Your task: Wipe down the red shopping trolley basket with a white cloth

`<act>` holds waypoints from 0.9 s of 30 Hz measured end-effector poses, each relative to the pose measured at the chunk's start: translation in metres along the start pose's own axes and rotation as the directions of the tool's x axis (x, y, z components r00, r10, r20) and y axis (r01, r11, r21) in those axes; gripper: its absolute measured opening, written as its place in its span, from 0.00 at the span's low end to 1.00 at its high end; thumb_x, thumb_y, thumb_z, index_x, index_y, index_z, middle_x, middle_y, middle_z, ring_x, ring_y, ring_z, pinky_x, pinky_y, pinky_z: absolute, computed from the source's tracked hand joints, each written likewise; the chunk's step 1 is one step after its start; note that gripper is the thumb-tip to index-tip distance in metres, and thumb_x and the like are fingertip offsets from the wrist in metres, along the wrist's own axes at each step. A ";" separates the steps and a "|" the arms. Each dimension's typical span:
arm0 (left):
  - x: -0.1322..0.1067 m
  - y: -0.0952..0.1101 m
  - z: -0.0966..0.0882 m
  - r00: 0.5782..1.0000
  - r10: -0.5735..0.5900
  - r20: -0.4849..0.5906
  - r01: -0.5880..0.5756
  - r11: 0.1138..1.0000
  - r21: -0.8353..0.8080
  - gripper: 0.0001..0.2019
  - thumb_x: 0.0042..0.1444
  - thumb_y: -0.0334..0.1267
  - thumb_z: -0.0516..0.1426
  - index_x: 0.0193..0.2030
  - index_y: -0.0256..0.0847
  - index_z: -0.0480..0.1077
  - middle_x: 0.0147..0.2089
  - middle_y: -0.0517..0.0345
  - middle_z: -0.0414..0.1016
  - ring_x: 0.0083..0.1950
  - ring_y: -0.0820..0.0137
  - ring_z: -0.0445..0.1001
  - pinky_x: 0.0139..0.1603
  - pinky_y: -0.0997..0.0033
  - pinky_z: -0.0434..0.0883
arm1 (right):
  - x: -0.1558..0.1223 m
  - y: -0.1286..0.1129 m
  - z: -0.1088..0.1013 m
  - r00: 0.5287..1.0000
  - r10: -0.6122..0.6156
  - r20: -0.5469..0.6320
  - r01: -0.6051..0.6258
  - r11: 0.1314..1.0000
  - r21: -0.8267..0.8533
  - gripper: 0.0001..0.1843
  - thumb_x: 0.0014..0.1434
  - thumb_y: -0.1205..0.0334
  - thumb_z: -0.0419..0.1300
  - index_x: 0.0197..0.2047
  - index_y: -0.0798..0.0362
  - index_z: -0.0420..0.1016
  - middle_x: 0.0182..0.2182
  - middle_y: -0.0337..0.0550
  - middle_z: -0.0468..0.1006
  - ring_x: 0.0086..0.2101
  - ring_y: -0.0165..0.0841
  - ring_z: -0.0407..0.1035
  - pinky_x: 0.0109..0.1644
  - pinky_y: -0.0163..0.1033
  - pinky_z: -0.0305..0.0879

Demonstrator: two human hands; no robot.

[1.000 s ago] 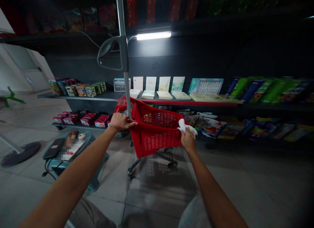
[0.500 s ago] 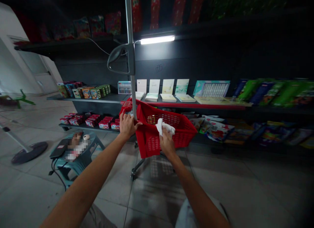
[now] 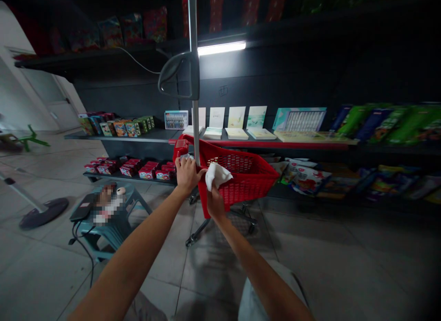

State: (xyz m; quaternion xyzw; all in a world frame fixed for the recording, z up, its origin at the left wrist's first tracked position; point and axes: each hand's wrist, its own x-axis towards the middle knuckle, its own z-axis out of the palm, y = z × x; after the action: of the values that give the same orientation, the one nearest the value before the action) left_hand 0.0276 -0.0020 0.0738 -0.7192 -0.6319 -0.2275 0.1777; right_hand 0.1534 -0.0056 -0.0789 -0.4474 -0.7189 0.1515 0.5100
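Note:
A small red shopping cart point(image 3: 248, 192) with perforated basket walls stands in front of me, with a grey pole point(image 3: 194, 31) rising at its handle end. My left hand point(image 3: 188, 174) is closed over the cart's edge at the handle end, right beside the pole. In my right hand point(image 3: 216, 205) is a bunched white cloth point(image 3: 219, 174), pressed against the top rim of the cart's near side. The cloth hides the rim beneath it and the tips of my right fingers.
Behind the cart, dark shelves point(image 3: 138, 136) carry books point(image 3: 236, 121), small boxes point(image 3: 126, 128) and snack bags point(image 3: 308, 176). A blue-green plastic stool point(image 3: 132, 197) with items on it is at my left, near a round stand base point(image 3: 44, 213). A lit tube lamp point(image 3: 222, 48) hangs under the upper shelf.
My right hand has slid the cloth left along the cart's rim, closer to my left hand. My left hand keeps its hold; cart, pole and hand sit slightly further right in view.

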 end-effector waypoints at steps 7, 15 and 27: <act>0.003 -0.001 0.012 0.996 0.035 -0.084 -0.036 0.999 -0.007 0.25 0.63 0.59 0.52 0.49 0.39 0.73 0.51 0.41 0.74 0.60 0.49 0.64 0.70 0.44 0.46 | -0.011 0.013 0.019 0.986 -0.138 0.098 0.156 0.966 -0.207 0.30 0.69 0.68 0.43 0.73 0.59 0.54 0.70 0.53 0.57 0.71 0.41 0.47 0.73 0.53 0.49; 0.008 -0.016 0.019 0.986 0.063 -0.157 -0.060 0.998 0.019 0.25 0.62 0.62 0.52 0.45 0.41 0.73 0.49 0.43 0.74 0.56 0.50 0.66 0.68 0.46 0.49 | -0.047 0.045 0.008 0.845 -0.258 0.468 0.453 0.810 -0.371 0.25 0.63 0.72 0.54 0.61 0.49 0.71 0.57 0.47 0.75 0.62 0.39 0.63 0.73 0.53 0.44; 0.011 -0.033 0.025 0.976 0.109 -0.191 -0.123 0.991 -0.060 0.23 0.60 0.62 0.54 0.44 0.42 0.73 0.47 0.44 0.74 0.56 0.48 0.65 0.65 0.44 0.51 | -0.013 0.105 -0.107 0.946 -0.095 0.310 0.286 0.695 -0.660 0.25 0.66 0.70 0.47 0.64 0.57 0.70 0.55 0.56 0.75 0.59 0.42 0.64 0.73 0.52 0.41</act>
State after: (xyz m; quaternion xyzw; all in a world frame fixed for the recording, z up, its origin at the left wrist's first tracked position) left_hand -0.0012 0.0251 0.0584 -0.7362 -0.5609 -0.3059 0.2233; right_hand 0.2989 0.0165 -0.1114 -0.5056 -0.8238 -0.1288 0.2215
